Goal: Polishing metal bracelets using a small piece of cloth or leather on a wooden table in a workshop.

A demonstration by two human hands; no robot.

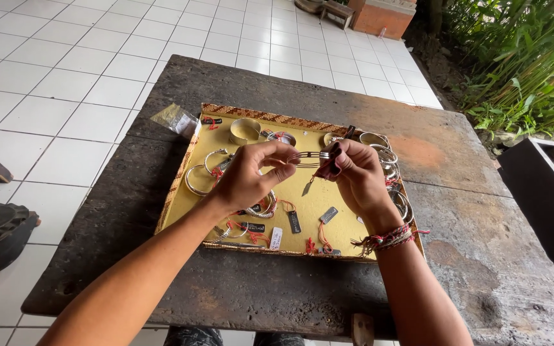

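Note:
Above a yellow tray (309, 208) with a woven rim, both my hands hold one thin silver bangle (308, 156). My left hand (251, 174) pinches its left end between thumb and fingers. My right hand (357, 173) grips the right end together with a small dark red cloth (332, 163). A small tag (307, 186) on a string dangles from the bangle. Several silver bracelets with red strings and tags lie in the tray, among them a wide cuff (244, 131) at the back and a looped bangle (198, 179) on the left.
The tray rests on a dark weathered wooden table (456, 211). A crumpled clear plastic bag (176, 119) lies at the tray's back left corner. White floor tiles (65, 96) surround the table, green plants (527, 70) stand at the right, and a dark box (546, 192) sits by the right edge.

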